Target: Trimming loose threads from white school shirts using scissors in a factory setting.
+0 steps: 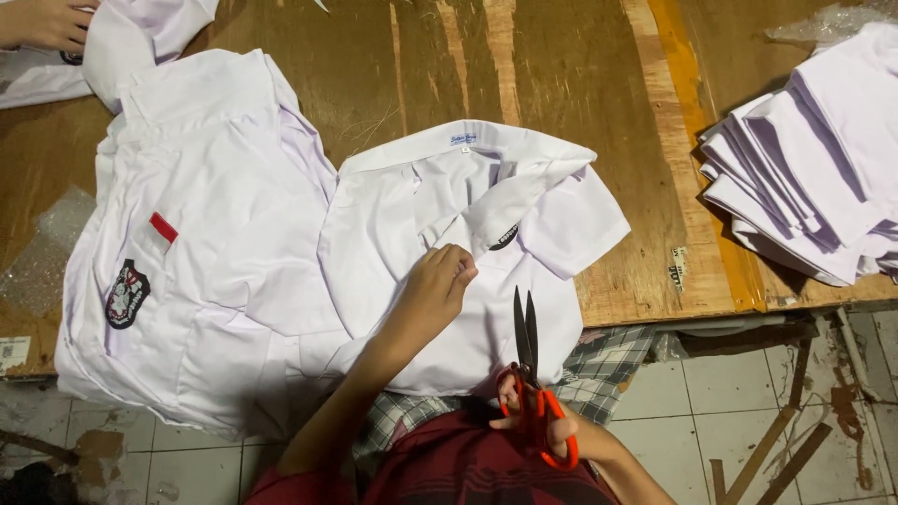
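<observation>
A white collared shirt (pixel 440 215) lies on the wooden table (pixel 524 65), its lower part hanging over the front edge. My left hand (pixel 432 290) pinches a fold of its fabric near the middle. My right hand (pixel 547 425) sits low by my lap and grips orange-handled scissors (pixel 528 360). Their dark blades are closed and point up toward the shirt, just right of my left hand.
A second white shirt (pixel 187 243) with a red tag and a dark badge lies to the left. A stack of folded white garments (pixel 814 159) sits at the right. Another person's hand (pixel 42 23) rests at the top left corner. Tiled floor (pixel 748 430) below.
</observation>
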